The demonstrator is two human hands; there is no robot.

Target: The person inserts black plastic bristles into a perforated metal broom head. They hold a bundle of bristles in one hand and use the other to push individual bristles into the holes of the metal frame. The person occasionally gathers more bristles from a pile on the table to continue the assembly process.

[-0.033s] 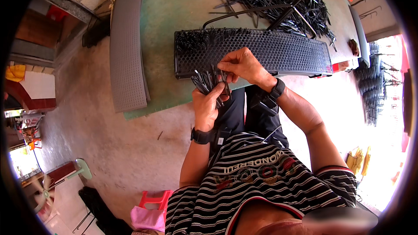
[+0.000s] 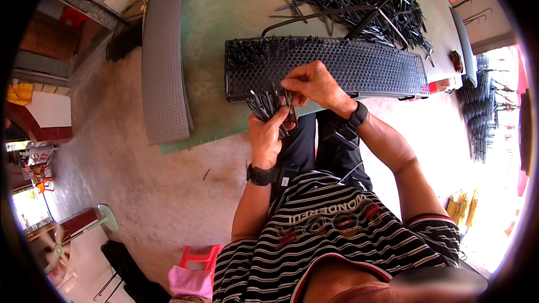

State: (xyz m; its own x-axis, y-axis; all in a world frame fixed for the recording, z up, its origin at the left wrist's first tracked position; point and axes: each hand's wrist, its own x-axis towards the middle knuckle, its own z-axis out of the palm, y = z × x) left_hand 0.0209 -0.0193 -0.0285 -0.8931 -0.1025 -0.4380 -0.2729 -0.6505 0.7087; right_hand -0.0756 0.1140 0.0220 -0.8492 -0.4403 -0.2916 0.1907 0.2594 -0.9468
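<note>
And here we are at the near edge of the green tabletop (image 2: 208, 50), where the left hand (image 2: 265, 137) is clamped around a loose bundle of thin, glossy black strips (image 2: 262, 105), held up beside the near left corner of a long black panel with honeycomb holes (image 2: 382, 70). The right hand (image 2: 319, 85) comes in over the panel, fingertips drawn together at the bundle's upper ends; whether they pinch a strip, I can't tell. That low grip seems chosen to leave the tips free for picking, and the panel probably sits along the near edge for easy reach, with the heaped black strips (image 2: 365, 3) behind it, toward the far edge, as a supply. Now the lie of it: the strips fan out, long axes running away from the body, many tips leaning toward the tabletop's left edge, while the panel stretches left to right.
</note>
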